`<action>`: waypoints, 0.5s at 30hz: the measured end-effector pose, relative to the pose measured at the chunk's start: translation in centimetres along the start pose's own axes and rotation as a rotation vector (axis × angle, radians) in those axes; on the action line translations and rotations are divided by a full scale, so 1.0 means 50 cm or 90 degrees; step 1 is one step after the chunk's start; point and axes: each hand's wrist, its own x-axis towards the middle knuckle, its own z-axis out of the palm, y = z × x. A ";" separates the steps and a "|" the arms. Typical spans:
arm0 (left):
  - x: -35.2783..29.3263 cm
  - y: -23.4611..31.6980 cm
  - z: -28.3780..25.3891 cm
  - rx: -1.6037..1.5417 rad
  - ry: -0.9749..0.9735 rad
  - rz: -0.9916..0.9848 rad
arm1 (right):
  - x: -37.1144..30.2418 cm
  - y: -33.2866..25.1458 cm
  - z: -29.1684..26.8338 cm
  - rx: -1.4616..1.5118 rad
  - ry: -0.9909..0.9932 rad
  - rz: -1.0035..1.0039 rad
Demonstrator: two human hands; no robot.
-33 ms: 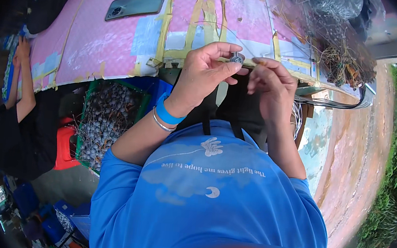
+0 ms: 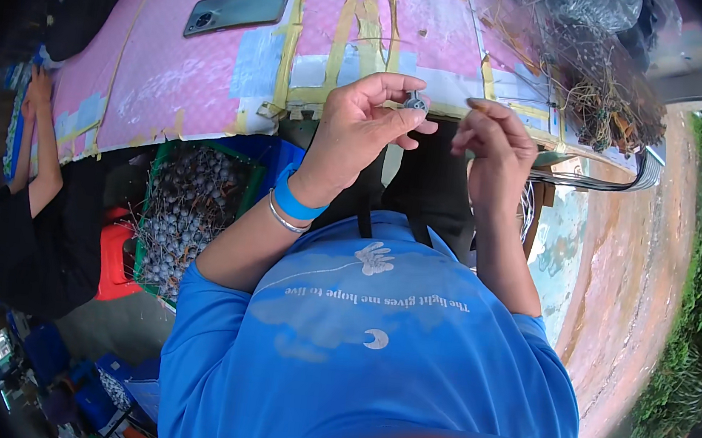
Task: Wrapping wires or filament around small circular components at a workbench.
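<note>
One green crate [image 2: 253,193], left and below the pink table [image 2: 156,83], contains many grey parts [image 2: 188,219]. One grey piece [image 2: 416,104], at the table's near edge, is pinched in the left hand [image 2: 365,126]. Across a gap, the right hand [image 2: 496,153] curls; its grip cannot be told. One phone [image 2: 237,12] lies far left.

Phone [image 2: 237,12] on tbl [image 2: 161,71], L of stem tangle [image 2: 606,113], pcs [image 2: 183,227] in crate [image 2: 252,195]
</note>
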 end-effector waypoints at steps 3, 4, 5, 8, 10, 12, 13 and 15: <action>-0.006 -0.004 -0.002 -0.024 -0.024 -0.060 | 0.026 -0.005 -0.056 0.095 0.095 0.008; -0.007 -0.005 -0.001 -0.027 -0.053 -0.099 | 0.030 -0.008 -0.064 0.158 0.149 0.040; -0.007 -0.008 0.002 -0.027 -0.053 -0.102 | 0.032 -0.008 -0.067 0.221 0.203 0.072; -0.003 -0.025 0.017 0.063 -0.151 -0.181 | 0.000 0.001 -0.063 0.384 -0.029 0.167; 0.004 -0.043 0.028 0.144 -0.146 -0.128 | -0.023 -0.003 -0.040 0.483 -0.193 0.248; 0.011 -0.041 0.030 0.176 -0.120 -0.095 | -0.033 0.005 -0.027 0.516 -0.313 0.282; 0.013 -0.033 0.030 0.145 -0.082 -0.062 | -0.037 -0.004 -0.020 0.478 -0.297 0.308; 0.014 -0.016 0.026 0.087 -0.043 -0.034 | -0.039 -0.003 -0.016 0.418 -0.274 0.299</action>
